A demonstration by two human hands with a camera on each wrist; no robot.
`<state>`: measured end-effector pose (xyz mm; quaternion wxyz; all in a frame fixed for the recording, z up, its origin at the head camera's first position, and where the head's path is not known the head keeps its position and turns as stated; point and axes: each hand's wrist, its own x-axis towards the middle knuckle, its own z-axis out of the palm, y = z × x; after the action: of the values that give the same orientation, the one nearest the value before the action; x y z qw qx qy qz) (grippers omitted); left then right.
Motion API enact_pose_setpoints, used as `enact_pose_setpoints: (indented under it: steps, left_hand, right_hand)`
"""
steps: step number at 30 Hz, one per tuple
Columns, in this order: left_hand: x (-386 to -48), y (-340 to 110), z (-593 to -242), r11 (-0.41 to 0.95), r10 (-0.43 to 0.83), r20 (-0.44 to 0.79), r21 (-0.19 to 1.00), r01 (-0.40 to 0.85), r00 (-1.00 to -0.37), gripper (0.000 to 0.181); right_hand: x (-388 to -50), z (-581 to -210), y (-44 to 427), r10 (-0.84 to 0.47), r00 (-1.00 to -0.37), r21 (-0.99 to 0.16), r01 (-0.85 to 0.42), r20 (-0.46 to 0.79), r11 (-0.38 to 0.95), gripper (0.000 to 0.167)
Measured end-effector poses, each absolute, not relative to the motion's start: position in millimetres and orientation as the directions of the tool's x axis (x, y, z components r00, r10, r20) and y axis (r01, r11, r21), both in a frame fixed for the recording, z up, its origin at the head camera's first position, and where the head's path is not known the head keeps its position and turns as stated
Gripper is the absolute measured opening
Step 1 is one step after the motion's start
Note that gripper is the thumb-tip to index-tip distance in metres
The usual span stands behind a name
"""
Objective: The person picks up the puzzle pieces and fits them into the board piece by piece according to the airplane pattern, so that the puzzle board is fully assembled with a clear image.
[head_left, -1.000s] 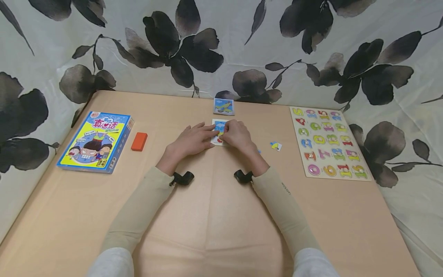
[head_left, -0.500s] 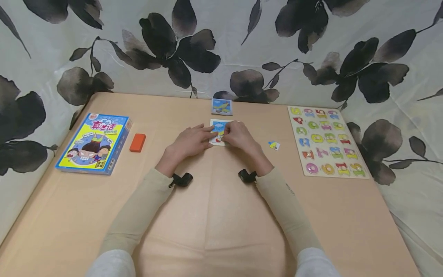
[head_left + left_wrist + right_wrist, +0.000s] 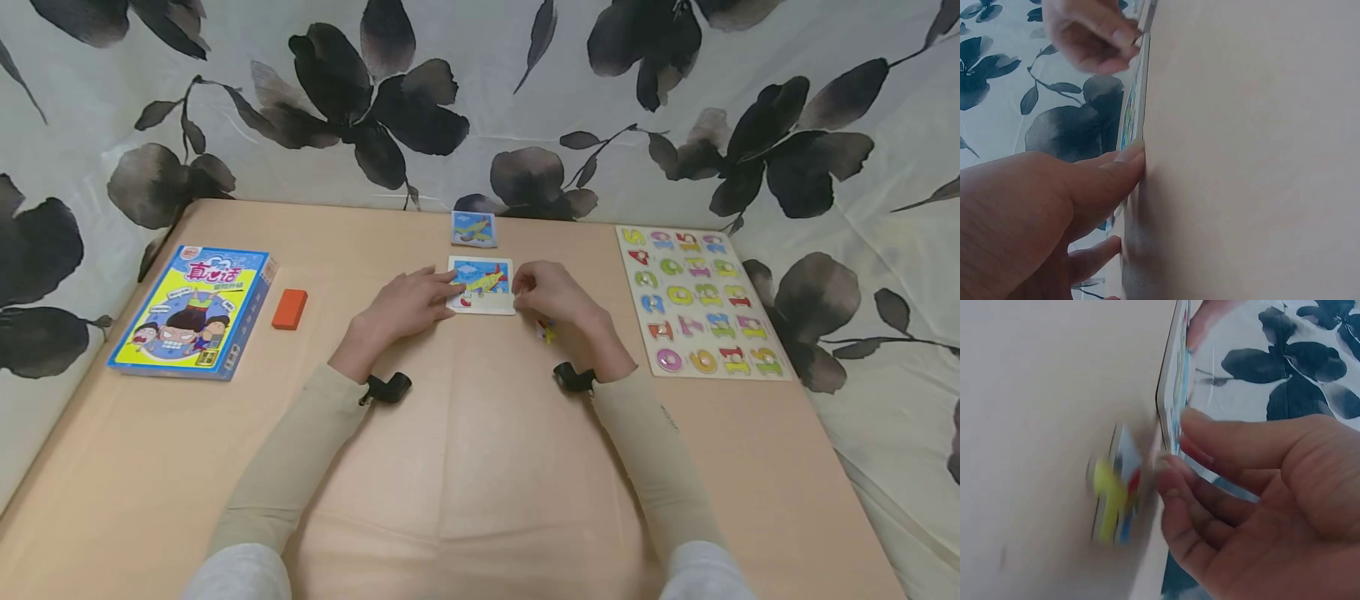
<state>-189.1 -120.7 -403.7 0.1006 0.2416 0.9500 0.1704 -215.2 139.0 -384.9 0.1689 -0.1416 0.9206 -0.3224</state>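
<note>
A white-framed puzzle board (image 3: 481, 300) with a yellow and red airplane on blue lies mid-table. My left hand (image 3: 408, 298) rests its outstretched fingers against the board's left side; in the left wrist view its thumb (image 3: 1129, 153) touches the board's near edge. Beside the board's right edge is my right hand (image 3: 558, 292), fingers loosely bent, with nothing seen between thumb and fingertips. Small coloured puzzle pieces (image 3: 547, 331) lie just below this hand, blurred in the right wrist view. Any pieces farther right are hidden behind the hand.
Behind the board stands a small airplane picture card or stack (image 3: 473, 229). To the left are a blue and yellow game box (image 3: 197, 308) and an orange-red block (image 3: 289, 309). A sheet of colourful shapes (image 3: 697, 304) lies at right. A flowered cloth (image 3: 525, 100) hangs beyond the table.
My right hand has moved off the airplane picture to the board's right side, uncovering the picture and the nearby pieces. My left hand stays at the board. The head view has shifted slightly.
</note>
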Motion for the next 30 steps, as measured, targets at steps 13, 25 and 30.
enact_pose_setpoints:
  steps: [13, 25, 30]
  left_hand:
    - [-188.0, -122.6, -401.3, 0.821, 0.496, -0.107, 0.381, 0.425, -0.862, 0.05]
    - [-188.7, -123.1, -402.8, 0.817, 0.498, -0.104, 0.388, 0.426, -0.861, 0.05]
    - [-188.4, -122.2, -402.3, 0.817, 0.501, -0.11, 0.389, 0.427, -0.859, 0.051]
  right_hand:
    - [-199.0, -385.8, 173.9, -0.415, -0.864, -0.555, -0.203, -0.286, 0.806, 0.027]
    - [-185.2, -383.5, 175.8, -0.374, -0.863, -0.524, -0.157, -0.34, 0.837, 0.035]
    - [-184.3, -385.1, 175.2, -0.364, -0.858, -0.548, -0.119, -0.363, 0.828, 0.037]
